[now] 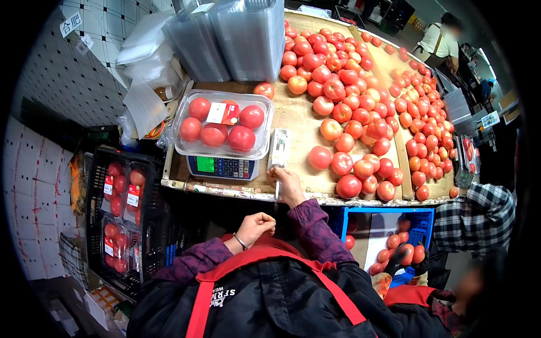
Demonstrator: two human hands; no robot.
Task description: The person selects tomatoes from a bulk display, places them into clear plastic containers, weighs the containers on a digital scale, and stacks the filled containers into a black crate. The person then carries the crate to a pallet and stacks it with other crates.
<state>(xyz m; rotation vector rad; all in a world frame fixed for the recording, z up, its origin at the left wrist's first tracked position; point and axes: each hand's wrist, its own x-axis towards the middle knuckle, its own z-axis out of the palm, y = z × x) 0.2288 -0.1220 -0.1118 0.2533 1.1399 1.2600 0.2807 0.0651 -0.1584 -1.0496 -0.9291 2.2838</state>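
Observation:
My right hand (289, 186) is at the table's front edge, fingertips pinched at the near end of a small white label dispenser (279, 148). A narrow pale strip (277, 191) runs down from the fingers over the edge. My left hand (253, 230) is in front of my chest, fingers curled together with nothing visible in them. Left of the dispenser, a clear plastic tray (179, 141) of several tomatoes (241, 137) rests on a digital scale (252, 170) with a lit green display. A red and white label (222, 113) is on the tray's top.
Loose tomatoes (334, 88) are heaped on the wooden table (296, 122). Stacked clear trays (249, 42) stand behind the scale. A black crate (146, 236) at left holds packed tomatoes. At right, a co-worker's gloved hands (420, 264) hold tomatoes over a blue crate (389, 210).

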